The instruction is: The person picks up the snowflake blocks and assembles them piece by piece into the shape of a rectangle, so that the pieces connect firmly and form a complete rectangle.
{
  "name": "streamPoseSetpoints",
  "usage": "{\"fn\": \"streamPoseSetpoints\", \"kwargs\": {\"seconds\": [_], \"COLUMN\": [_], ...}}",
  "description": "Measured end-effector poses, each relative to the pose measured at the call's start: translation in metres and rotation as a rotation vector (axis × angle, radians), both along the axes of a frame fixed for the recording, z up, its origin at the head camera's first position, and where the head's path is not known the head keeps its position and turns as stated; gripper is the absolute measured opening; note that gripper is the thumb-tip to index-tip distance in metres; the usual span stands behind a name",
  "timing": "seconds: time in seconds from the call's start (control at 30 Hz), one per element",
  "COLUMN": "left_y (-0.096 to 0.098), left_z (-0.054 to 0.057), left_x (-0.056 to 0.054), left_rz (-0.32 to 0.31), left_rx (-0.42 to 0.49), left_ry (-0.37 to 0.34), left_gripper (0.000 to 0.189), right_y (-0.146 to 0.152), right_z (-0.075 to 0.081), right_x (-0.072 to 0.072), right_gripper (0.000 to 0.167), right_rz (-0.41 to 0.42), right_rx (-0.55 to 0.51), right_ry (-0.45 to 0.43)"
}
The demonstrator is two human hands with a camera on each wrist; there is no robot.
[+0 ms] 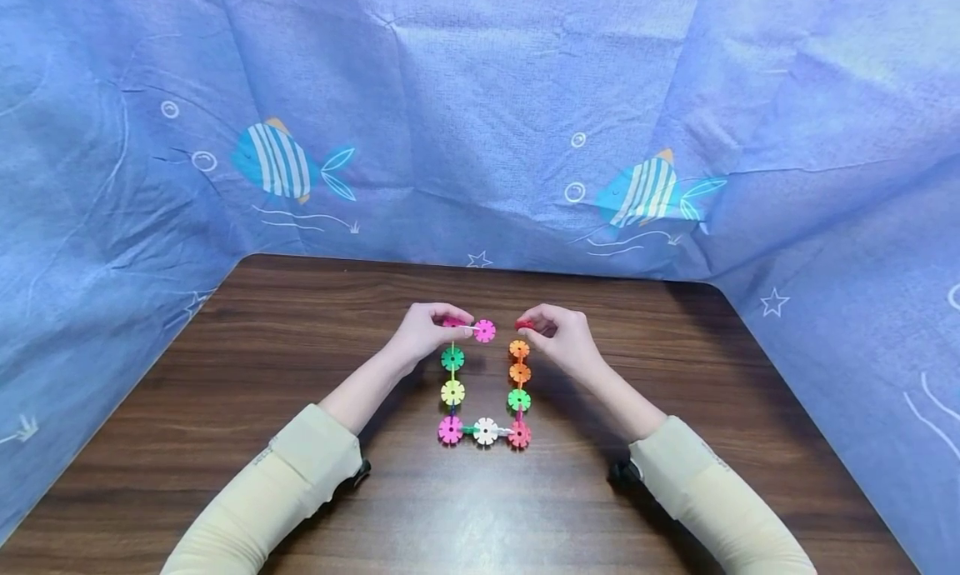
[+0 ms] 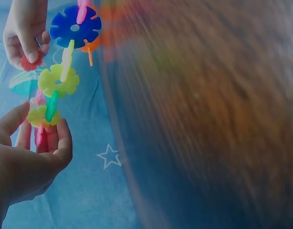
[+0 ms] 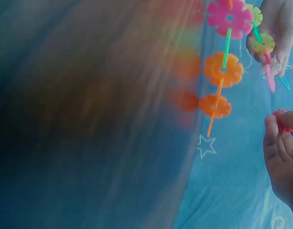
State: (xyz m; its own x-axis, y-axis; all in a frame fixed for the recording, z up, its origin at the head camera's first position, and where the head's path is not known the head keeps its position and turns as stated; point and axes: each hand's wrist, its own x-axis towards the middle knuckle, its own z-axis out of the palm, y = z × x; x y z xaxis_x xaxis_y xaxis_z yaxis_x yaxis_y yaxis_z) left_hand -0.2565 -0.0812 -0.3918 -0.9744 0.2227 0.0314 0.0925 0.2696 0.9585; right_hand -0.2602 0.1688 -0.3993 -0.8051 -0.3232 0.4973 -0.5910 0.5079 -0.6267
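Observation:
A chain of slotted plastic snowflake discs, linked edge to face, forms most of a square on the table. Its bottom row runs from a pink disc (image 1: 450,430) through a white disc (image 1: 485,431) to a red corner disc (image 1: 519,434). At the upper left corner my left hand (image 1: 420,335) pinches the chain by a yellow disc (image 2: 43,116), beside a pink end disc (image 1: 485,331). Between thumb and fingers of my right hand (image 1: 566,340) is a loose red disc (image 3: 281,122), just above the orange discs (image 1: 519,349) that end the right side.
The dark wood table (image 1: 300,342) extends around the chain, its glossy surface reflecting light near the front. A blue cloth (image 1: 480,125) printed with fish hangs behind the table and along its sides. A dark band shows under each sleeve (image 1: 315,450).

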Motion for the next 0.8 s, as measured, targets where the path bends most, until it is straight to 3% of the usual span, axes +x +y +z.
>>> {"fn": "streamPoseSetpoints", "kwargs": {"seconds": [0.8], "left_y": [0.005], "left_z": [0.000], "left_x": [0.002], "left_rz": [0.039], "left_rx": [0.038], "left_ry": [0.015], "left_gripper": [0.018], "right_y": [-0.019], "right_z": [-0.001], "right_x": [-0.005], "right_gripper": [0.011], "right_rz": [0.084], "right_rx": [0.087], "right_ry": [0.115]}}
